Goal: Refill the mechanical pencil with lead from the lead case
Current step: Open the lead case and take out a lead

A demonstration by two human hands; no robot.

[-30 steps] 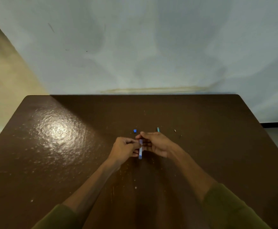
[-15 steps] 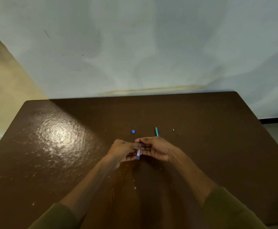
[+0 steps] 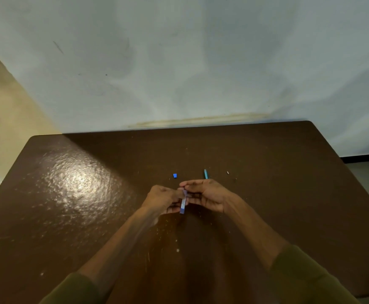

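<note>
Just below frame centre, the left hand and right hand meet, fingers pinching one slim, upright blue-and-clear lead case; its label is unreadable. Beyond, on the glossy brown desk, lie one small blue cap and one teal mechanical pencil, mostly hidden.

The lead case is a slim blue box with a pale label, held roughly upright above the table's middle. Its small blue cap lies on the table just beyond. The light-blue pencil lies farther right, its near end hidden.
</note>
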